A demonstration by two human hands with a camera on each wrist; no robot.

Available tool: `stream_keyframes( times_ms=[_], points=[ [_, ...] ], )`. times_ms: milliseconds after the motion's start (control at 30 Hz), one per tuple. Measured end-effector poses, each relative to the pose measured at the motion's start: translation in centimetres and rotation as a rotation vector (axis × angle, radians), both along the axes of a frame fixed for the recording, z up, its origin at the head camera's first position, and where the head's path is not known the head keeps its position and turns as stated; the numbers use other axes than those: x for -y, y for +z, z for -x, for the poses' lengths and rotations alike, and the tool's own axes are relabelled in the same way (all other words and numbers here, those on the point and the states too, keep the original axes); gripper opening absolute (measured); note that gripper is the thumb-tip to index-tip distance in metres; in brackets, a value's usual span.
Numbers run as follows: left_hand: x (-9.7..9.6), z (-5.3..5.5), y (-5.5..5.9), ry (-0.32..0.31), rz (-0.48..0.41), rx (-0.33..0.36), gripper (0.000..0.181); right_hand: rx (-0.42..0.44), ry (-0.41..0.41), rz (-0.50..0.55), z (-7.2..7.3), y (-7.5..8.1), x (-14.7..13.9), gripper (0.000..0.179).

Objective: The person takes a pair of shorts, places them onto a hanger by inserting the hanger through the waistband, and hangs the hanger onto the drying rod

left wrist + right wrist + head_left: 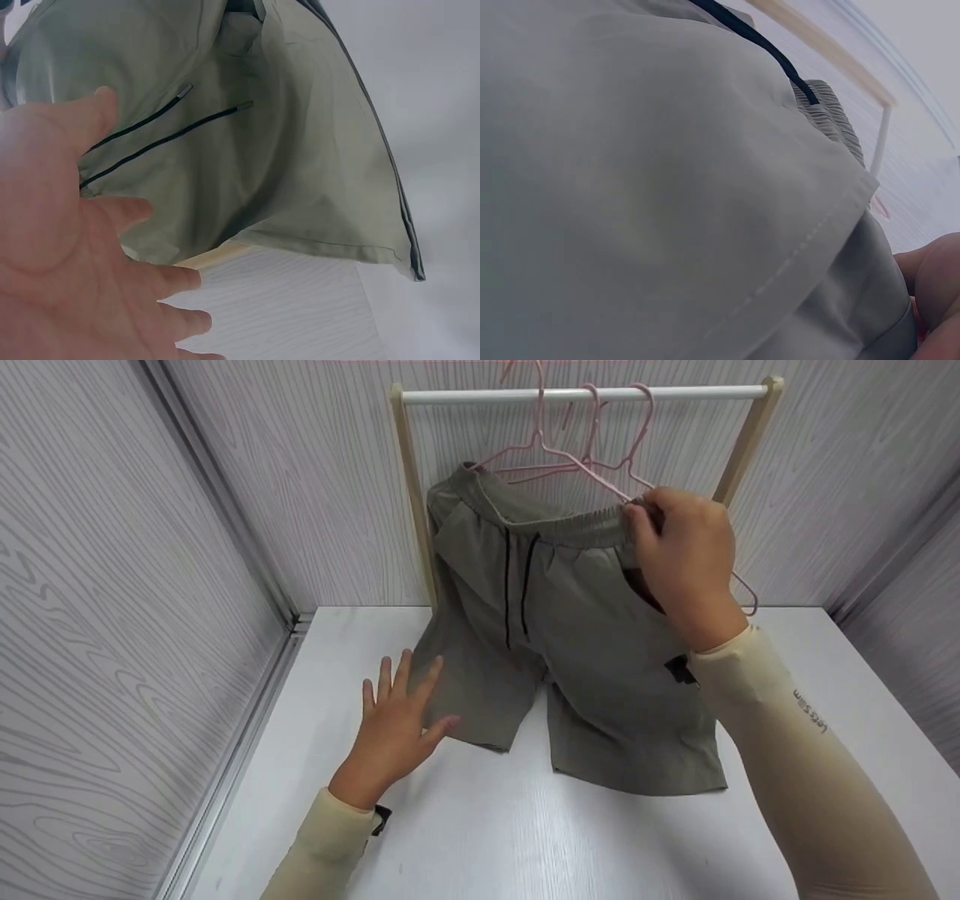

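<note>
Olive-grey shorts (615, 660) with two black drawstrings hang by the waistband from a pink hanger (559, 451) on the rack. My right hand (690, 555) pinches the waistband at its right end, where the hanger's arm meets it. In the right wrist view, the shorts (667, 150) fill most of the frame and part of the right hand (937, 292) shows at the edge. With fingers spread, my left hand (394, 727) is beside the lower left leg of the shorts. The left wrist view shows the left hand (82, 247) in front of the fabric, its fingers straight and holding nothing.
A small garment rack with a white rail (465, 396) and wooden posts (411, 472) stands at the back of the white table (480, 840). More pink hangers (641, 435) hang on the rail. Wood-grain panels (112, 622) enclose the left, back and right sides.
</note>
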State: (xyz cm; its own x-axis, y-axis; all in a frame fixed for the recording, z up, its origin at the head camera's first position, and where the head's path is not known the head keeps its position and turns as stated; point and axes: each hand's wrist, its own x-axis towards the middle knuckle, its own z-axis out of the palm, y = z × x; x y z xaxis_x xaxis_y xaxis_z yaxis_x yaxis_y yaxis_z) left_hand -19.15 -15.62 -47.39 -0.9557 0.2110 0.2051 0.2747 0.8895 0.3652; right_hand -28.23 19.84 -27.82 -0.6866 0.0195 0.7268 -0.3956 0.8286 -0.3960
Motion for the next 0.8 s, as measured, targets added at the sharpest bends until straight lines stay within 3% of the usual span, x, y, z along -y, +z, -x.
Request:
stream_keyframes(
  times_ms=[400, 800],
  points=[
    [0.1, 0.0, 0.3, 0.029, -0.051, 0.071, 0.101, -0.015, 0.048, -0.024, 0.4, -2.2, 1.3, 0.033],
    [0.2, -0.1, 0.5, 0.032, -0.071, 0.059, 0.099, 0.005, 0.082, 0.013, 0.4, -3.3, 1.8, 0.031]
  ],
)
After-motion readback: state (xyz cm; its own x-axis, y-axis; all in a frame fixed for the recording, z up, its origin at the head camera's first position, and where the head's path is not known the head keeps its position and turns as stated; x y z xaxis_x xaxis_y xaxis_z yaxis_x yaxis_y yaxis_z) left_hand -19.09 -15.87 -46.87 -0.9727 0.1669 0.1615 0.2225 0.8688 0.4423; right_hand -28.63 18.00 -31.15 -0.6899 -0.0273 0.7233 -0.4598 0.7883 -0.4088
